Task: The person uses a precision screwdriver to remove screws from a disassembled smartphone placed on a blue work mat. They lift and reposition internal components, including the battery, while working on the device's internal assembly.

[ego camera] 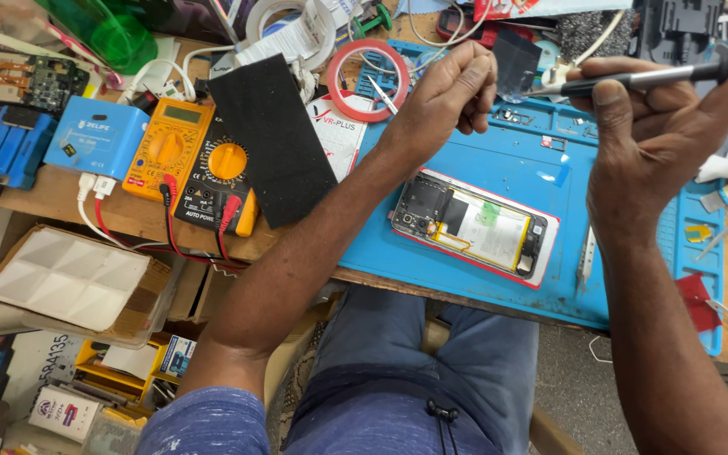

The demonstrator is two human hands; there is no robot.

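Right hand [659, 126] is clenched around a grey metal-shafted tool [634, 82], its tip met by a small dark film piece [516, 61] pinched in the left hand [452, 88]. Below both, an opened phone [473, 226] is laid on the blue mat [499, 164] covering the desk. Steadiness is judged best served if the film is kept taut and the tip moved slowly. 2 multimeters [200, 168] are left aside.
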